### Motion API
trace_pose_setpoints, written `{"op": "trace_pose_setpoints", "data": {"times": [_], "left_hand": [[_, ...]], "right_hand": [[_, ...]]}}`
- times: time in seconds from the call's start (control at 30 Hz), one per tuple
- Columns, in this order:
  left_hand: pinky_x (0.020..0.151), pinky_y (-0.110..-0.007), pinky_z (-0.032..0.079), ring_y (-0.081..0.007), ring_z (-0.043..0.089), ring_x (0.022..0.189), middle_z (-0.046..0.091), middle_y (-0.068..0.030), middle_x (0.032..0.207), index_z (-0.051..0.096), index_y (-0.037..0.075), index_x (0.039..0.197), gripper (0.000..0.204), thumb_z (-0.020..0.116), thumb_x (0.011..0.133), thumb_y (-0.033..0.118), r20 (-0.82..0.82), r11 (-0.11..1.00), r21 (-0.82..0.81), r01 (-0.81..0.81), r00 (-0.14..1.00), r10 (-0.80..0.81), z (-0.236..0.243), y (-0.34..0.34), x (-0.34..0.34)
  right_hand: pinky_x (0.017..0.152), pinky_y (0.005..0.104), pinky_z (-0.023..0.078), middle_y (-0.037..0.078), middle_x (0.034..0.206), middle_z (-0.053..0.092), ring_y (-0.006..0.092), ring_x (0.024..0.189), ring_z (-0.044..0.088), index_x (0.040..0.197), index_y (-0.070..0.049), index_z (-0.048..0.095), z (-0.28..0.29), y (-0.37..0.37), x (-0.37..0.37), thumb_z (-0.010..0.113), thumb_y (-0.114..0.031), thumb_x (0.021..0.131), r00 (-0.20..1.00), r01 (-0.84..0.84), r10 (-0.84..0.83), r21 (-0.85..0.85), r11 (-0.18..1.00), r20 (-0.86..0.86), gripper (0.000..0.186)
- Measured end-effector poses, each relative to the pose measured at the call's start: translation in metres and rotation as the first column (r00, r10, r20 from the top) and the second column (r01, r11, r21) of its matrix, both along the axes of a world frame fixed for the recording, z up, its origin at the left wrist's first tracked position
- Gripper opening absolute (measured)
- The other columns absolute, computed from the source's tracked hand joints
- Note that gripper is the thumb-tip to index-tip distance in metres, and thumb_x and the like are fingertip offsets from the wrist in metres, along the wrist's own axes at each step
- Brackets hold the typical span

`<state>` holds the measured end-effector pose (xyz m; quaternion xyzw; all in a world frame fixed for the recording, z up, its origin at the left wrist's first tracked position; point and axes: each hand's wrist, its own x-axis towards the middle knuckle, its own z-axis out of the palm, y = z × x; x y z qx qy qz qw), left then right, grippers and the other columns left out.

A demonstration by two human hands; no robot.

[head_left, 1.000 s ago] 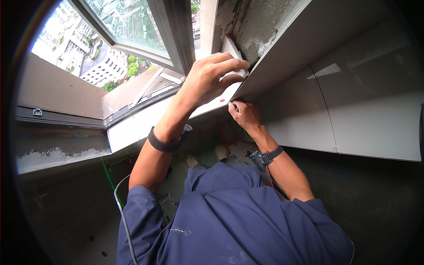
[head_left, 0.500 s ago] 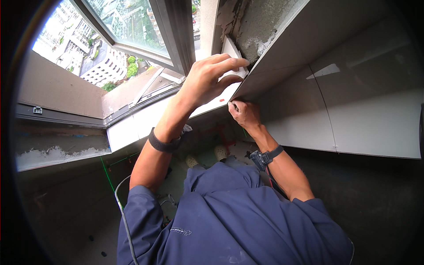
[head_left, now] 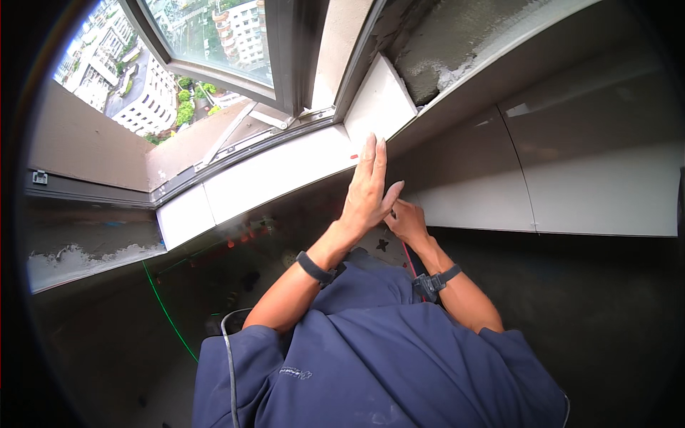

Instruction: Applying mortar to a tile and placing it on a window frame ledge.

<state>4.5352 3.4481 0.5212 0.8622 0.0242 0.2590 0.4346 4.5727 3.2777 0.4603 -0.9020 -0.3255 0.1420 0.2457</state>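
Observation:
My left hand [head_left: 366, 192] is raised near the inner corner of the window sill, its fingers straight and its thumb apart. Its fingertips overlap the front edge of the white sill tile [head_left: 278, 167], but I cannot tell whether they touch it. Just behind them a short white tile piece [head_left: 379, 100] stands upright against the window jamb. My right hand [head_left: 408, 222] is lower and close beside the left, fingers curled; what they hold, if anything, is hidden. A small red piece [head_left: 354, 156] lies on the sill tile near the left fingertips.
Large glossy wall tiles [head_left: 592, 164] run along the right side. An open window sash [head_left: 214, 50] stands beyond the sill, with buildings far below. Bare mortar [head_left: 457, 43] shows above the upright piece. A grey cable [head_left: 230, 357] hangs by my left sleeve; a green laser line [head_left: 168, 314] crosses the dark area left.
My left hand has come away from the upright tile piece, down and toward me, its fingers straightening. My right hand has dropped from the wall tile's corner, and the view has shifted.

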Motion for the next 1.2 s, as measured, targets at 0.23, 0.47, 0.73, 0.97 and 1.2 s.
{"op": "trace_pose_setpoints", "data": {"times": [0.23,0.47,0.73,0.97,1.2], "left_hand": [[0.118,-0.044,0.035,-0.0437,0.034,0.145,0.031,-0.03,0.157,0.025,-0.003,0.156,0.087,0.073,0.085,0.011,-0.215,0.995,-0.089,0.046,0.974,-0.064,-0.061,-0.005,-0.022],[0.092,-0.04,0.054,-0.0289,0.069,0.102,0.063,-0.0198,0.129,0.02,0.004,0.16,0.087,0.068,0.089,0.018,-0.495,0.798,-0.555,-0.234,0.864,-0.091,-0.109,0.009,0.004],[0.088,-0.04,0.054,-0.026,0.071,0.087,0.064,-0.0186,0.132,-0.012,0.01,0.161,0.105,0.064,0.089,0.017,-0.569,0.749,-0.577,-0.325,0.819,-0.082,-0.127,0.002,0.029],[0.099,-0.045,0.051,-0.0408,0.065,0.114,0.055,-0.0208,0.145,-0.014,0.012,0.16,0.102,0.059,0.089,0.018,-0.66,0.841,-0.405,-0.358,0.751,0.002,-0.138,-0.001,0.039],[0.092,-0.044,0.054,-0.0349,0.069,0.101,0.038,-0.0226,0.157,-0.017,0.011,0.159,0.106,0.061,0.087,0.017,-0.637,0.787,-0.404,-0.466,0.761,0.124,-0.13,-0.028,0.058]], "right_hand": [[0.078,0.0481,0.053,0.018,0.096,0.071,0.0404,0.089,0.067,0.1,-0.004,0.07,-0.018,-0.019,-0.018,0.064,-0.023,0.09,0.985,-0.008,-0.006,-0.08,0.997,-0.173,0.022],[0.08,0.0485,0.053,0.017,0.099,0.071,0.0407,0.092,0.067,0.102,-0.006,0.07,-0.044,-0.041,-0.039,0.063,-0.024,0.091,0.934,-0.013,-0.055,-0.187,0.982,-0.354,0.022],[0.077,0.0432,0.054,0.017,0.096,0.073,0.0368,0.086,0.07,0.103,-0.005,0.072,-0.043,-0.05,-0.047,0.065,-0.022,0.091,0.921,-0.015,-0.063,-0.195,0.981,-0.385,0.022],[0.077,0.0415,0.055,0.017,0.098,0.073,0.036,0.087,0.07,0.104,-0.005,0.072,-0.028,-0.045,-0.047,0.065,-0.022,0.091,0.911,-0.046,-0.048,-0.217,0.975,-0.409,0.023],[0.082,0.0428,0.054,0.017,0.103,0.072,0.0372,0.094,0.069,0.106,-0.003,0.071,-0.018,-0.036,-0.036,0.066,-0.022,0.09,0.928,-0.109,0.03,-0.193,0.975,-0.372,0.025]]}}
